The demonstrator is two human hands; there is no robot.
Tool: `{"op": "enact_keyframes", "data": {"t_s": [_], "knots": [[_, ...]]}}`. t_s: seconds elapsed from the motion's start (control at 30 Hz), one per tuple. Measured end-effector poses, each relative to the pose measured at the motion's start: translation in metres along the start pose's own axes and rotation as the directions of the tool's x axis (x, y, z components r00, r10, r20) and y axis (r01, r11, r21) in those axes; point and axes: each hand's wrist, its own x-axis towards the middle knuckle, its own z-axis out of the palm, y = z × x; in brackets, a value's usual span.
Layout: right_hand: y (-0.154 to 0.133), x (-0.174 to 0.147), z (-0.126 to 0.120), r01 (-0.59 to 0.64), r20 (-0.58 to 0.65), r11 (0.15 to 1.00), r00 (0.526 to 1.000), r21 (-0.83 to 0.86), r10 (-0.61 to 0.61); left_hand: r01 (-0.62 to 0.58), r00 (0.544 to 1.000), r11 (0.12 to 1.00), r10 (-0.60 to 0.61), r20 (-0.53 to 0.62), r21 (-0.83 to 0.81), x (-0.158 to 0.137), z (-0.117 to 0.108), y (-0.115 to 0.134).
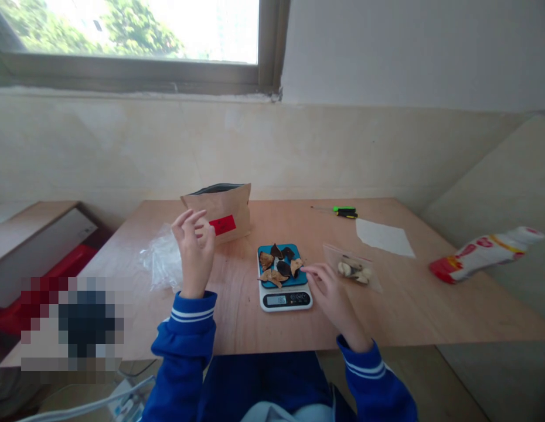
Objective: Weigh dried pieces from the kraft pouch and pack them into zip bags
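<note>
My left hand (194, 252) is raised in front of a brown paper bag (237, 202), its fingers apart and loosely bent, nothing seen in them. The bag stands with its top open and bears a red label. On the blue top of a small digital kitchen scale (268, 303) lie several dried brown and black pieces (272, 276), curled and irregular. At the scale's right edge, my right hand (329, 286) has its fingertips together at a light brown dried piece (296, 267). The scale's display is lit, its digits hard to read.
Left of the scale lies crumpled clear plastic (160, 261). To the right are a zip bag with pale pieces (358, 272), a sheet of white paper (384, 236), green and black-yellow screwdrivers (345, 210) and a red-white bottle (479, 255) lying tilted. A wall and window bound the table's back.
</note>
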Motion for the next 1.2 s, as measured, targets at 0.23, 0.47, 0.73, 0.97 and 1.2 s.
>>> {"op": "enact_keyframes", "data": {"t_s": [0.23,0.47,0.73,0.97,1.2], "knots": [[0.012,0.064,0.021,0.061,0.226,0.976,0.974,-0.208,-0.013,0.164,0.986,0.986,-0.164,0.018,-0.025,-0.044,-0.012,-0.016],[0.026,0.106,0.035,0.109,0.422,0.964,0.906,-0.243,0.004,0.184,0.977,0.982,-0.179,0.119,-0.032,-0.067,-0.016,-0.012],[0.04,0.109,0.029,0.076,0.388,0.968,0.922,-0.239,0.024,0.225,0.967,0.972,-0.215,0.14,-0.062,-0.069,-0.018,-0.015],[0.051,0.115,0.029,-0.019,0.196,0.981,0.979,-0.191,0.057,0.234,0.963,0.97,-0.223,0.151,-0.064,-0.07,-0.02,-0.016],[0.057,0.084,-0.014,-0.18,-0.154,0.982,0.973,-0.062,0.169,0.249,0.958,0.967,-0.239,0.156,-0.048,-0.069,-0.024,-0.021]]}}
